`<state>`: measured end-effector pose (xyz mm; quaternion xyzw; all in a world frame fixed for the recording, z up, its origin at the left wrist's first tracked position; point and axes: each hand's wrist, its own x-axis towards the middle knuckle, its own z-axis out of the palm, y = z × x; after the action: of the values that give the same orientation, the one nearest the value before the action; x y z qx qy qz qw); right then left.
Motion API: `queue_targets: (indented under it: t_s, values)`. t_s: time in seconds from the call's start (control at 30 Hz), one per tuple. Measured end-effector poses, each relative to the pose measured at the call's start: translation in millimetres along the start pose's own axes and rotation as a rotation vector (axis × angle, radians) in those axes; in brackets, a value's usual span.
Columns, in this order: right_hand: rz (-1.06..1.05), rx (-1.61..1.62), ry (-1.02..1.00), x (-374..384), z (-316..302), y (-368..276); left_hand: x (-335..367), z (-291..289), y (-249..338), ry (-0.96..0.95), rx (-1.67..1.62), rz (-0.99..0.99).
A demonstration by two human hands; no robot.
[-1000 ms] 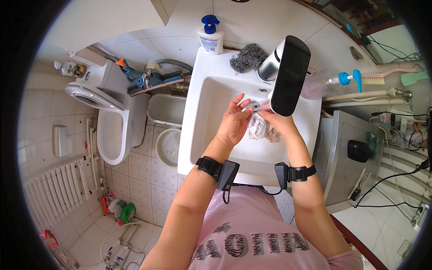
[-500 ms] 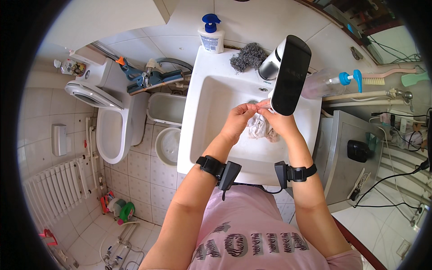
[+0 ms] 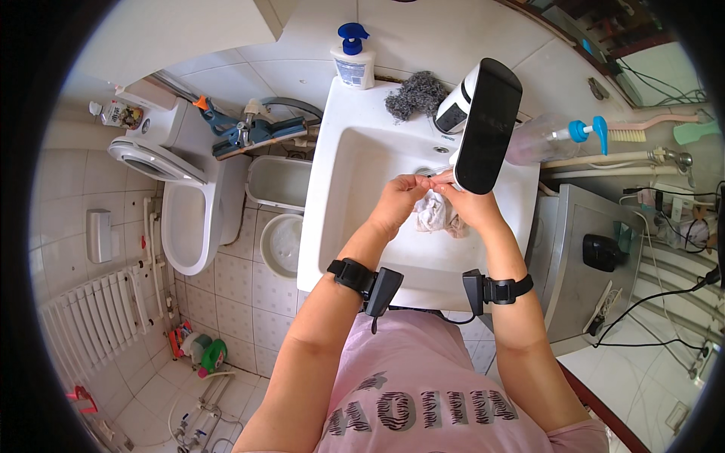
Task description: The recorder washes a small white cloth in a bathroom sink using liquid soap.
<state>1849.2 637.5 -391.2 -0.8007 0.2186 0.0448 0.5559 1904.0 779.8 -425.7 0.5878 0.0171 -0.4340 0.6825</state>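
Over the white sink [image 3: 359, 226], my left hand [image 3: 400, 200] and my right hand [image 3: 468, 204] meet with their fingertips together just left of the black-topped faucet [image 3: 489, 124]. Both hands are closed in a pinch at the upper end of a crumpled white and pale pink cloth [image 3: 432, 214]. The cloth hangs below the fingers toward the basin; its exact kind does not show. The faucet's head covers part of my right hand's fingers. Whether water runs is hard to make out.
A pump bottle [image 3: 353, 60] and a grey scouring pad [image 3: 416, 96] stand on the sink's back ledge. A clear bottle with a blue pump [image 3: 540, 142] lies at the right. Left are a bucket [image 3: 283, 245], a grey tub [image 3: 278, 181] and a toilet [image 3: 185, 226].
My hands keep almost the same place, with only slight finger movement. The cloth has shifted a little and bunched differently below them.
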Motion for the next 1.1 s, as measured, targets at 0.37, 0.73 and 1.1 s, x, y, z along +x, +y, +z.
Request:
queue_targets:
  t_s: [0.37, 0.73, 1.1]
  values:
    - [0.128, 0.106, -0.025, 5.1, -3.1, 4.0, 1.3, -3.7, -4.0, -0.079, -0.078, -0.058]
    - [0.242, 1.060, -0.086, 4.5, -2.3, 11.6, -4.9, 0.5, 0.9, -0.051, -0.011, 0.074]
    - [0.174, 0.746, -0.013, 6.8, 0.6, 6.6, 9.0, -7.8, 4.7, -0.189, -0.045, -0.032]
